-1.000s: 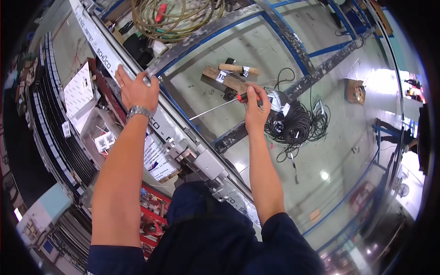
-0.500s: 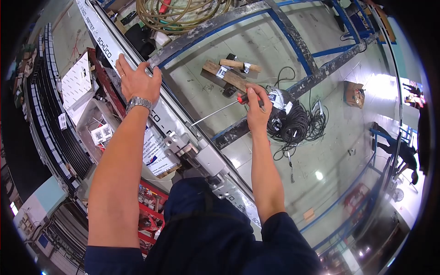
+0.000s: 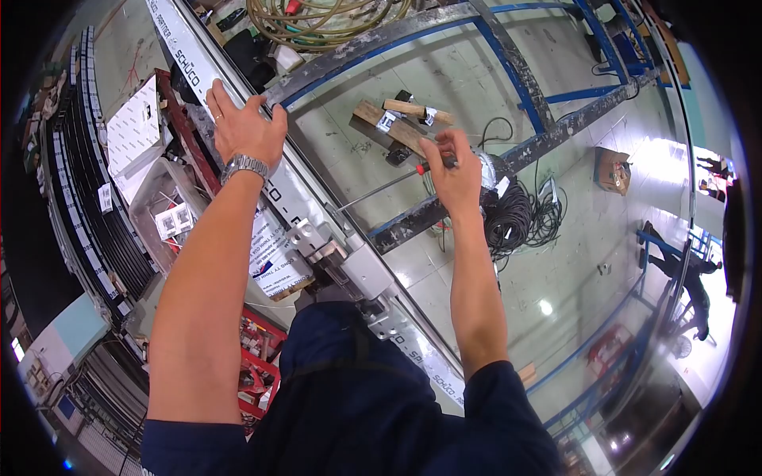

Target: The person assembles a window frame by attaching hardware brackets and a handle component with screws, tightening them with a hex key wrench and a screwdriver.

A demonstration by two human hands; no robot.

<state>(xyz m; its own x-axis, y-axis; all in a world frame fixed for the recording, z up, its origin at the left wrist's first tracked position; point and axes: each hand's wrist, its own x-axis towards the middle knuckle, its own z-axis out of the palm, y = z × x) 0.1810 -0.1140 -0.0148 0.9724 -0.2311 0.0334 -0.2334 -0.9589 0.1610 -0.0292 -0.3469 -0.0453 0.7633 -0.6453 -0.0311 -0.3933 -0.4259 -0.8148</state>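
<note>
My left hand point(image 3: 244, 136), with a metal watch at its wrist, lies spread on a long profile point(image 3: 187, 70) wrapped in printed white film. My right hand point(image 3: 456, 173) grips the red and black handle of a screwdriver point(image 3: 379, 189). The screwdriver's long shaft slants down to the profile's edge, and its tip meets the groove just above a silver metal hinge block point(image 3: 346, 264). The hinge block is fixed across the profile, close to my body.
A dark-topped blue frame point(image 3: 508, 75) extends beyond the profile. Wooden blocks point(image 3: 389, 127) and coiled black cable point(image 3: 512, 222) lie past it. At left are a grey bin point(image 3: 165, 208) and racked black profiles point(image 3: 79, 206). A person point(image 3: 692, 282) is at far right.
My right hand has shifted slightly right and down, and its fingers have changed position on the handle. The screwdriver shaft lies at a flatter angle. My left hand stays on the profile.
</note>
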